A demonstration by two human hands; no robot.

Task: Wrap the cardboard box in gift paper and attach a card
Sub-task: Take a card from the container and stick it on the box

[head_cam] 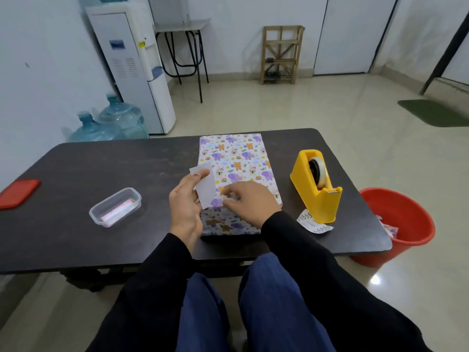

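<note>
One rectangular paper-wrapped box (238, 158), white card (206, 190)

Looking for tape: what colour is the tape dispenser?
The tape dispenser is yellow; head view shows it.

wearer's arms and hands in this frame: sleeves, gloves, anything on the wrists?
Long black sleeves on both arms: left sleeve and right sleeve are plain, with no markings, and end at the wrists. The left hand and right hand are bare: no gloves, no watch or rings visible.

White walls (241, 34); glossy beige tile floor (317, 110); water dispenser (132, 69); wooden rack (281, 54); white door (352, 34).
</note>
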